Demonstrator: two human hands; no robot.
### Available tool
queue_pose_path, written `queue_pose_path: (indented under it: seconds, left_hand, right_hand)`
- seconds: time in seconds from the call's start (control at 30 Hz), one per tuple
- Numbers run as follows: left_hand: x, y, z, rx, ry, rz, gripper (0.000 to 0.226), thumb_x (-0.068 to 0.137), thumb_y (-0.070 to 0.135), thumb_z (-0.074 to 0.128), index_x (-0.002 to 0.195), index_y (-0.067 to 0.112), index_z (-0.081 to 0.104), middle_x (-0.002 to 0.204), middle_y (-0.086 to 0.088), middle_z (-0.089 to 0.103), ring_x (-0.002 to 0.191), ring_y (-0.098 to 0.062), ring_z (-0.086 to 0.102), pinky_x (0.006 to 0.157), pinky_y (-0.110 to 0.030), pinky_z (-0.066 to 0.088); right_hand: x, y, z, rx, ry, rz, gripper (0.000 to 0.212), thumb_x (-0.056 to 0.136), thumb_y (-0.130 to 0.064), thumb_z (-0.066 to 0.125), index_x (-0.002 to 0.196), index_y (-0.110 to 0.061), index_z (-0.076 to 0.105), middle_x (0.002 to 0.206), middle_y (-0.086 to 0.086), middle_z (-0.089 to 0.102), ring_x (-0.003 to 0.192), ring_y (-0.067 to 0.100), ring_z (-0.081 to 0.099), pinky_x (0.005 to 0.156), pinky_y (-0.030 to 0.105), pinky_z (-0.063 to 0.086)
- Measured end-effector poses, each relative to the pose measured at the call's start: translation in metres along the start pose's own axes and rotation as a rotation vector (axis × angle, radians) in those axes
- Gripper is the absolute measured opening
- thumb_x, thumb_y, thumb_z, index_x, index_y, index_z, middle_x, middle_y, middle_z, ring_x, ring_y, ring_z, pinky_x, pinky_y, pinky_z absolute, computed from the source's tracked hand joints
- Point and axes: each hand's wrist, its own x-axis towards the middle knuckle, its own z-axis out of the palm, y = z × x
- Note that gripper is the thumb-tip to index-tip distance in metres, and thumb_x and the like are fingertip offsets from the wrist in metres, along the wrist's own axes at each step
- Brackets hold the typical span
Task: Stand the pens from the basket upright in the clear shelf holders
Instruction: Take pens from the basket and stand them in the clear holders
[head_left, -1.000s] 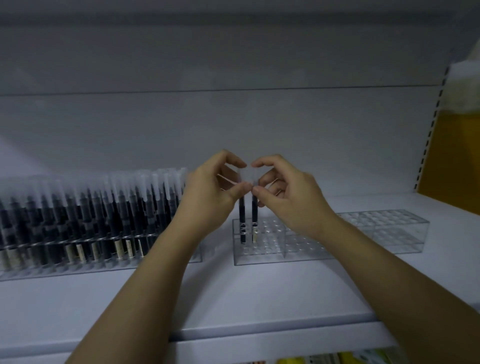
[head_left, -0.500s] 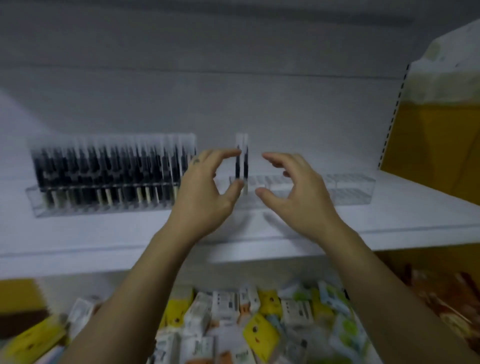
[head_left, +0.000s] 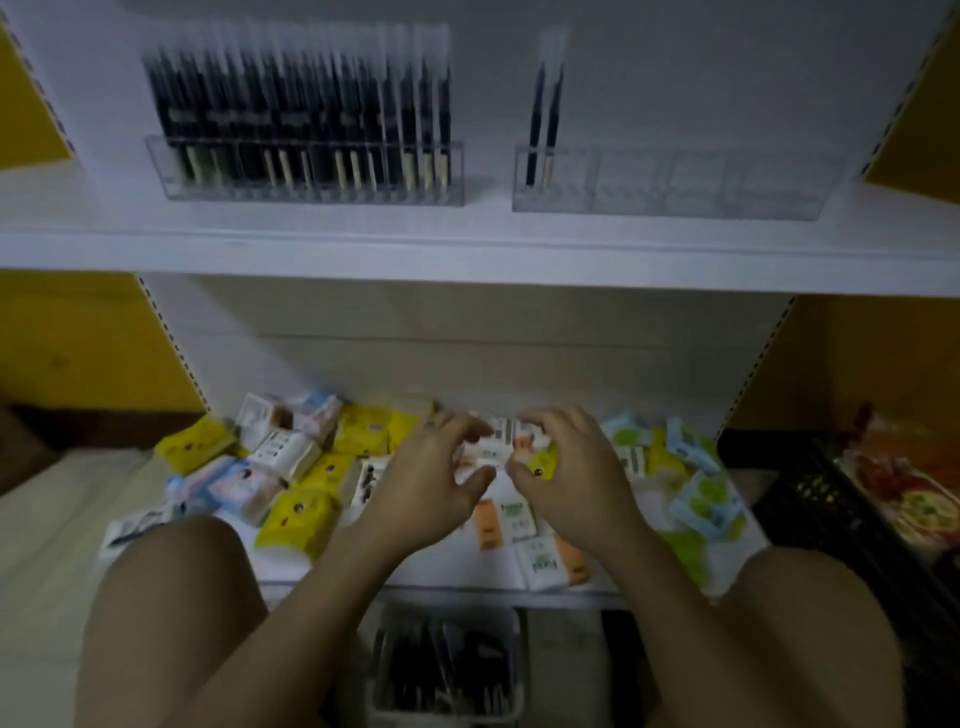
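Note:
Two black pens (head_left: 543, 124) stand upright at the left end of the clear right holder (head_left: 727, 195) on the white upper shelf. The clear left holder (head_left: 161, 171) is packed with several black pens (head_left: 301, 114). Low between my knees sits a pale basket (head_left: 511, 670) with dark pens lying in it. My left hand (head_left: 431, 488) and right hand (head_left: 571, 478) hover side by side in front of the lower shelf, fingers loosely bent, holding nothing.
The lower shelf (head_left: 467, 577) holds a heap of small yellow, white, green and orange packets (head_left: 301, 467). A black crate (head_left: 831, 514) with colourful packages stands at the right. Yellow side panels (head_left: 914, 130) flank the white shelving.
My hands let go of the two pens in the right holder and dropped from the upper shelf to the lower one. My view tilted downward, bringing the basket into sight.

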Motion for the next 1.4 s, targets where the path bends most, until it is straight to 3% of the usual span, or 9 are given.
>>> queue_pose_path:
  seconds: [0.37,0.57,0.63,0.83,1.0,1.07,1.13,1.3,1.4]
  left_hand:
    - [-0.037,-0.103,0.121,-0.012,-0.515,-0.443,0.056,0.085,0.039,0.068,0.134,0.020,0.048,0.134,-0.003,0.050,0.125,-0.021,0.045,0.101,-0.036,0.042]
    - [-0.067,-0.144,0.176,-0.062,-0.694,-0.619,0.035,0.087,0.025,0.064,0.119,0.012,0.057,0.122,-0.010,0.058,0.110,-0.028,0.055,0.092,-0.036,0.048]
    - [-0.085,-0.155,0.190,-0.109,-0.744,-0.709,0.025,0.087,0.022,0.064,0.110,0.015,0.058,0.115,-0.008,0.061,0.103,-0.025,0.058,0.086,-0.036,0.050]
    - [-0.119,-0.166,0.209,-0.154,-0.765,-0.907,0.045,0.087,0.033,0.068,0.124,0.012,0.054,0.119,-0.007,0.061,0.105,-0.022,0.057,0.083,-0.029,0.046]
    - [-0.115,-0.172,0.196,-0.174,-0.648,-0.927,0.046,0.087,0.030,0.069,0.128,0.014,0.055,0.124,-0.006,0.061,0.110,-0.021,0.058,0.091,-0.030,0.047]
    - [-0.117,-0.174,0.190,-0.155,-0.633,-0.933,0.046,0.088,0.029,0.068,0.129,0.015,0.054,0.127,-0.005,0.060,0.113,-0.020,0.057,0.090,-0.027,0.043]
    - [-0.122,-0.176,0.186,-0.172,-0.647,-0.965,0.047,0.088,0.029,0.067,0.131,0.014,0.054,0.129,-0.006,0.059,0.115,-0.020,0.056,0.091,-0.026,0.042]
    - [-0.133,-0.180,0.186,-0.206,-0.698,-1.017,0.046,0.090,0.028,0.065,0.131,0.011,0.053,0.129,-0.008,0.059,0.115,-0.022,0.056,0.094,-0.032,0.047]
    - [-0.133,-0.179,0.193,-0.196,-0.718,-1.013,0.046,0.090,0.030,0.064,0.131,0.013,0.054,0.129,-0.008,0.059,0.114,-0.022,0.056,0.097,-0.035,0.047]
  right_hand:
    - [-0.030,0.089,0.127,-0.115,-0.574,0.326,0.052,0.088,-0.037,0.064,0.135,-0.022,0.048,0.135,0.004,0.044,0.125,0.025,0.043,0.096,0.035,0.042]
    - [-0.062,0.133,0.210,-0.094,-0.878,0.445,0.046,0.076,-0.046,0.060,0.116,-0.024,0.058,0.112,-0.003,0.060,0.099,0.019,0.060,0.080,0.032,0.052]
    - [-0.073,0.141,0.234,-0.098,-0.980,0.445,0.031,0.084,-0.032,0.062,0.110,-0.016,0.061,0.107,0.000,0.063,0.090,0.017,0.059,0.071,0.026,0.050]
    - [-0.103,0.147,0.305,-0.039,-1.172,0.498,0.026,0.095,-0.016,0.052,0.105,0.004,0.065,0.107,0.019,0.066,0.099,0.031,0.062,0.090,0.039,0.051]
    - [-0.130,0.167,0.354,-0.134,-1.233,0.473,0.031,0.095,-0.040,0.049,0.068,-0.028,0.040,0.102,0.011,0.053,0.102,0.028,0.052,0.091,0.041,0.047]
    - [-0.142,0.190,0.374,-0.206,-1.288,0.446,0.026,0.090,-0.055,0.043,0.078,-0.032,0.051,0.122,0.013,0.052,0.124,0.033,0.043,0.102,0.044,0.039]
    - [-0.134,0.197,0.370,-0.201,-1.254,0.427,0.053,0.087,-0.059,0.035,0.116,-0.024,0.062,0.141,0.012,0.045,0.136,0.033,0.034,0.111,0.043,0.030]
    - [-0.093,0.192,0.354,-0.124,-1.292,0.453,0.030,0.101,-0.013,0.032,0.108,-0.007,0.060,0.111,0.015,0.064,0.097,0.024,0.051,0.101,0.037,0.039]
    - [-0.095,0.190,0.361,-0.116,-1.385,0.391,0.038,0.101,-0.019,0.032,0.133,-0.009,0.051,0.130,0.016,0.055,0.116,0.033,0.048,0.104,0.041,0.039]
